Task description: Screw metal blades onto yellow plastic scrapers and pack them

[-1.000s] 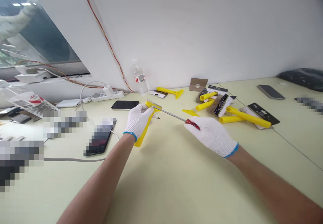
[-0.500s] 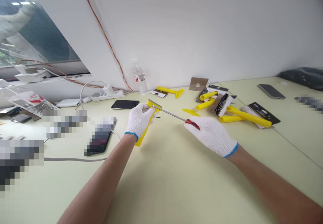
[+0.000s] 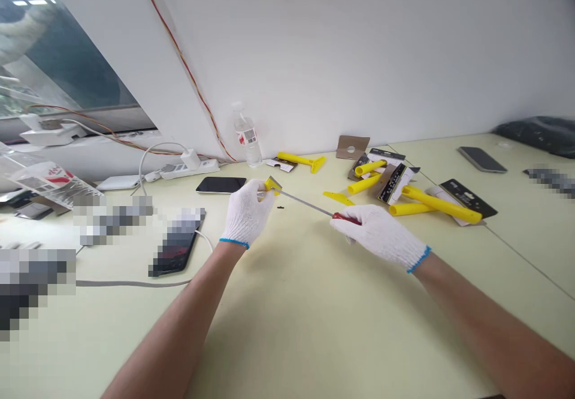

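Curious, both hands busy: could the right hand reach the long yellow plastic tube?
Probably yes: the white-gloved right hand sits near the yellow tube, unblocked, but holds a red-handled metal rod.

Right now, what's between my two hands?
A thin metal shaft with a red handle runs from the left hand to the right hand, seen in the head view.

Some things are blurred or hidden
Blocky patches (image 3: 112,219) hide things on the bench (image 3: 287,309), and blur covers most of a dark phone (image 3: 176,244). The left hand (image 3: 246,214) hides most of the yellow piece (image 3: 271,184). The right hand (image 3: 380,237) hides most of the red handle (image 3: 347,217). A dark heap (image 3: 536,130) runs off the edge.
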Demonstrator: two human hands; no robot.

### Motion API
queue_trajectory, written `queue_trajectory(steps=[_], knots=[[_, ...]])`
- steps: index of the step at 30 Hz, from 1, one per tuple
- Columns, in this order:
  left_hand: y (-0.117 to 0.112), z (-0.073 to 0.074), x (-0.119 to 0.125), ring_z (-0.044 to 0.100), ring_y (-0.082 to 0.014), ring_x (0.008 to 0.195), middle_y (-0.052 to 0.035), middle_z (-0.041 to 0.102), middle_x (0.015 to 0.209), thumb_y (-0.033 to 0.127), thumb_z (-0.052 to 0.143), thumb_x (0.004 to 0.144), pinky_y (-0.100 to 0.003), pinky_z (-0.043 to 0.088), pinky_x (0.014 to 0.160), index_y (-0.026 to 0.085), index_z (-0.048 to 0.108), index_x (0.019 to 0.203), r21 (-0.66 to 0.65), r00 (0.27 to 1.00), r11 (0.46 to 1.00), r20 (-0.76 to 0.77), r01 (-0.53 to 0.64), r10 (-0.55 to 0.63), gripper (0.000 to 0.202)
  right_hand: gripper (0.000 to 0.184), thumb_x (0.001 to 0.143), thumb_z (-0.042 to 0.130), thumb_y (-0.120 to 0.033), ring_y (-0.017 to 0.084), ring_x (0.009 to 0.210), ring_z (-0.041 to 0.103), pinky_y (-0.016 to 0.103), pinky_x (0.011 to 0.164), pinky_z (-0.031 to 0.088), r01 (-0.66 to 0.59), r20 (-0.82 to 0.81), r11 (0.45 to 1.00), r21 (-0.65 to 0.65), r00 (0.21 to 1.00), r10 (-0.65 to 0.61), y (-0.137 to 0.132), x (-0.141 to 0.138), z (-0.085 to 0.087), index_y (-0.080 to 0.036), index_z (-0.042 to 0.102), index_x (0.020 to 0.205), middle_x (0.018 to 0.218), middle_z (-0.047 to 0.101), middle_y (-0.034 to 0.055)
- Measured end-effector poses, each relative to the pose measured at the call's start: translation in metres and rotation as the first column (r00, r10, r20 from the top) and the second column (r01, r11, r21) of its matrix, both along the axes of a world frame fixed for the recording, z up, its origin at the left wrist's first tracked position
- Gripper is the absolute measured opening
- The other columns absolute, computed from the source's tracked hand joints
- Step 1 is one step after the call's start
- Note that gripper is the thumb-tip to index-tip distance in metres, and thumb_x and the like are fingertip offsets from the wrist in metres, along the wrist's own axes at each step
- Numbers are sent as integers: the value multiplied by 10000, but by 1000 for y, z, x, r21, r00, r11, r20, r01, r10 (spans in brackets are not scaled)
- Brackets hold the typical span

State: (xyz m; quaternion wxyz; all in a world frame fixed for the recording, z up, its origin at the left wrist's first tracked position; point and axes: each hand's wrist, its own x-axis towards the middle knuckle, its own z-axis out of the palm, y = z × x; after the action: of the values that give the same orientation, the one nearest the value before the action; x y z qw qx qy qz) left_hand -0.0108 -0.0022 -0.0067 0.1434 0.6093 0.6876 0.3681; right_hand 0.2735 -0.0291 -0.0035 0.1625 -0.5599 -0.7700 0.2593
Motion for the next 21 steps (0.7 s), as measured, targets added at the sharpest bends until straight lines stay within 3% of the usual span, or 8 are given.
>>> queue_trajectory(steps=[3, 5, 9, 11, 13, 18, 20, 21], knots=[[0, 0, 1, 687, -220, 794, -65, 760, 918, 335, 625, 907, -285, 455, 709, 214, 721, 1057, -13, 996, 1000, -90, -14, 13, 215, 418, 1058, 458, -525, 197, 749, 611, 313, 664, 372, 4, 58, 990, 140, 998, -13, 2, -1, -6, -214, 642, 848, 839, 716, 25], [0, -1, 1, 681, -221, 781, -68, 755, 904, 341, 621, 913, -284, 445, 697, 213, 715, 1036, -30, 994, 999, -111, -28, 25, 201, 426, 1061, 449, -513, 203, 762, 620, 319, 678, 381, 27, 74, 986, 164, 996, -40, 3, -3, -7, -213, 658, 843, 848, 720, 31], [0, -2, 0, 692, -220, 806, -68, 765, 929, 341, 618, 920, -281, 455, 711, 216, 705, 1030, -20, 996, 999, -87, -33, 32, 188, 316, 878, 720, -520, 196, 759, 639, 291, 663, 421, 111, -36, 992, 63, 993, -109, 4, -6, -4, -207, 677, 884, 869, 730, 22], [0, -2, -1, 695, -223, 824, -73, 772, 950, 336, 616, 922, -284, 458, 718, 214, 699, 1020, -27, 996, 999, -84, -37, 35, 178, 280, 819, 779, -457, 194, 762, 647, 277, 655, 423, 127, -67, 989, 81, 990, -122, 4, -5, -4, -205, 676, 886, 866, 733, 16], [0, -2, -1, 700, -228, 845, -76, 775, 961, 335, 617, 922, -289, 457, 724, 213, 694, 1005, -36, 996, 999, -86, -36, 33, 167, 226, 893, 714, -423, 182, 726, 634, 277, 650, 402, 107, -56, 980, 169, 994, -98, 2, -6, -7, -204, 675, 856, 816, 719, 12], [2, -2, 0, 717, -239, 896, -70, 777, 963, 351, 616, 930, -294, 462, 747, 219, 690, 1004, -16, 995, 999, -96, -32, 31, 169, 384, 1075, 463, -455, 207, 682, 596, 328, 618, 279, 51, 177, 895, 444, 974, -143, -9, -13, -19, -196, 707, 932, 833, 715, 85], [2, -2, 0, 717, -240, 899, -73, 774, 963, 360, 613, 937, -295, 462, 752, 215, 696, 1021, -17, 993, 999, -115, -38, 36, 186, 398, 1075, 446, -462, 212, 723, 600, 323, 624, 296, 37, 137, 929, 369, 986, -94, -10, -15, -16, -191, 687, 911, 878, 717, 101], [3, -2, -1, 716, -239, 896, -74, 772, 963, 360, 614, 937, -294, 461, 755, 214, 699, 1031, -14, 991, 999, -125, -38, 36, 193, 409, 1070, 443, -476, 198, 715, 585, 313, 620, 314, 9, 66, 966, 259, 997, -27, -10, -15, -13, -192, 667, 880, 867, 704, 91]])
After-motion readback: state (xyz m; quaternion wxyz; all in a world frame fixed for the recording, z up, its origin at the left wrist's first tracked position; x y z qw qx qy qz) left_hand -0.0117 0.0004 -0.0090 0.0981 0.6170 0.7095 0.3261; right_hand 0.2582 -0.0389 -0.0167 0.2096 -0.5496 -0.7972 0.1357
